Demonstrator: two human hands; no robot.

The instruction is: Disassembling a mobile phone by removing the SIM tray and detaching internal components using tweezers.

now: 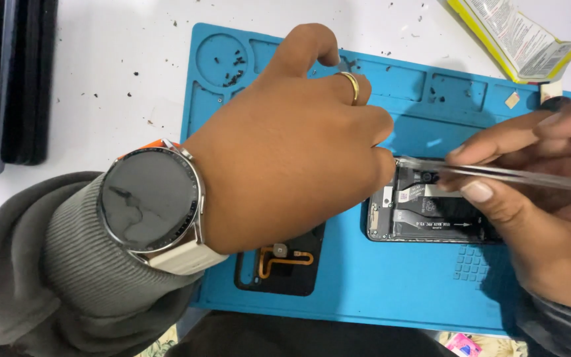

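My left hand (285, 142), with a gold ring and a round wristwatch (150, 201) above a grey sleeve, is curled over the top left corner of an opened phone (424, 211) on a blue repair mat (365, 284). What its fingers grip is hidden. My right hand (536, 192) pinches metal tweezers (497, 173), whose tips reach the phone's upper edge near my left fingertips. The phone's circuit board and flex cables are exposed.
A black back cover (285, 264) with an orange flex cable lies on the mat under my left wrist. Tiny screws and dark specks sit in the mat's round tray (226, 63). A yellow-edged packet (517, 36) lies at top right, dark devices (8, 79) at far left.
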